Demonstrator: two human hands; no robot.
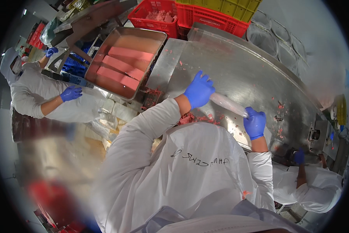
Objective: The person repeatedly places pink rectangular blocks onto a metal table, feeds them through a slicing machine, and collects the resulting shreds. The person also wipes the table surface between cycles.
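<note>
A long, pale, translucent plastic tube (229, 104) stretches at a slant between my two blue-gloved hands, over the steel table. My left hand (199, 90) is closed around its upper left end. The lower right end is in my right hand (254, 123), with the fingers wrapped round it. What the tube contains, if anything, I cannot make out. Pink meat scraps (188, 118) lie on the table close to my apron, below my left hand.
To the left, a deep metal tray (159, 37) holds pink meat blocks (124, 66). A red crate (153, 17) with meat pieces stands behind it, near stacked crates (217, 17). A steel table (236, 83) spreads before me. Co-workers stand left (46, 91) and right (308, 186).
</note>
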